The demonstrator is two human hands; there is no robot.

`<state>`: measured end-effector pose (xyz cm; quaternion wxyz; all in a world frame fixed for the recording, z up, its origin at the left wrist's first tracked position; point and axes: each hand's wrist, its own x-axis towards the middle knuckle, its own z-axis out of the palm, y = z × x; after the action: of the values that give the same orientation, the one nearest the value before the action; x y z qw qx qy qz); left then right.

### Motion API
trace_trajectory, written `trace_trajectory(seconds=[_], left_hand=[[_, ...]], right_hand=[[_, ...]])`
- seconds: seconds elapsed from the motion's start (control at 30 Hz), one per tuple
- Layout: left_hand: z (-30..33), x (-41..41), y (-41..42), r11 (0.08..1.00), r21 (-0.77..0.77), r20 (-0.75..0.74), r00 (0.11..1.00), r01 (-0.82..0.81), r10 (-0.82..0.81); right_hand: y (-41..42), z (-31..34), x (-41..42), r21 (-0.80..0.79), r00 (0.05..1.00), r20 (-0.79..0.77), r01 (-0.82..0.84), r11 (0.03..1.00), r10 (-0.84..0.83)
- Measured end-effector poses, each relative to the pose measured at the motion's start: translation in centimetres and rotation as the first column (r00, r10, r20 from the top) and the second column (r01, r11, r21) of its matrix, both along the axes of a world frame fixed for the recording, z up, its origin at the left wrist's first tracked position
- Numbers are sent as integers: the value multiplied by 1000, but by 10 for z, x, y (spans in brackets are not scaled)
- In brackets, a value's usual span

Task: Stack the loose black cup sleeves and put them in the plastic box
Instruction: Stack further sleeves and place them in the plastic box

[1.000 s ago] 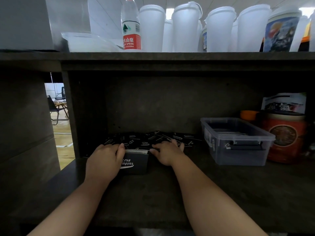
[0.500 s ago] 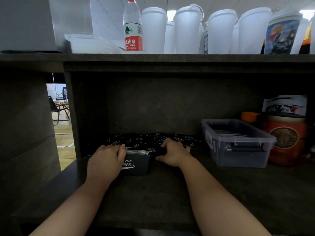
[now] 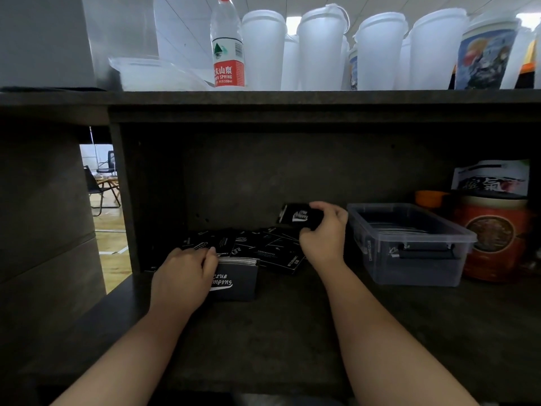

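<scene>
Dark shelf [image 3: 292,332], right hand [image 3: 323,230] pinching flat sleeve [image 3: 298,214]

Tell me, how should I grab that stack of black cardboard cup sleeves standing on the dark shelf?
Pinch the upright stack of black cardboard cup sleeves across its two broad faces, coming down from above. It stands on edge, so squeezing front to back should keep the thin sleeves together. The left hand already steadies its left end.

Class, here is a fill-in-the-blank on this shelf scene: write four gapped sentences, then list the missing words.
1. The right hand holds one ____ sleeve above the pile.
2. The left hand rests on the ____ of sleeves.
3. The plastic box sits to the ____ of the pile.
4. The water bottle stands on the ____ shelf.

Missing words: black; stack; right; upper
</scene>
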<state>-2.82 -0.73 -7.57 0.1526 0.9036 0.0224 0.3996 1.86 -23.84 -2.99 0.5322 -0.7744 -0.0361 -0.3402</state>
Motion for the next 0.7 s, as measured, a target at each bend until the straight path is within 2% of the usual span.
trace_trajectory(seconds=[0.1, 0.17, 0.23, 0.27, 0.33, 0.43, 0.5, 0.53, 0.6, 0.67, 0.7], left_hand=[[-1, 1, 1, 1000, -3, 7, 1000, -1, 1], [-2, 2, 1, 1000, -14, 8, 1000, 1, -1], [-1, 2, 0, 996, -92, -9, 1000, 10, -11], [-1, 3, 0, 990, -138, -9, 1000, 28, -29], [-1, 4, 1, 985, -164, 19, 998, 59, -57], [-4, 7, 4, 998, -11, -10, 998, 61, -61], [-6, 9, 7, 996, 56, -40, 997, 64, -62], [-7, 11, 9, 996, 57, -22, 997, 71, -70], [-6, 10, 9, 996, 46, -3, 997, 74, -74], [-5, 9, 8, 996, 53, 19, 997, 71, -72], [-5, 7, 7, 996, 54, 24, 998, 65, -66]], right_hand=[[6, 0, -3, -10, 997, 74, -15, 1000, 16], [11, -1, -2, -28, 994, 24, -103, 994, 104], [17, -3, 1, -38, 964, -76, -260, 965, 256], [21, -6, 2, -16, 923, -141, -364, 931, 358], [30, -10, -1, 31, 784, -328, -549, 835, 527], [37, -12, -9, 187, 520, -536, -696, 694, 666], [39, -10, -10, 238, 469, -550, -706, 667, 691], [39, -9, -9, 232, 506, -528, -687, 689, 682], [36, -10, -3, 141, 684, -439, -588, 797, 582], [27, -15, 9, -76, 891, -322, -361, 929, 320], [21, -18, 14, -197, 936, -291, -261, 945, 197]])
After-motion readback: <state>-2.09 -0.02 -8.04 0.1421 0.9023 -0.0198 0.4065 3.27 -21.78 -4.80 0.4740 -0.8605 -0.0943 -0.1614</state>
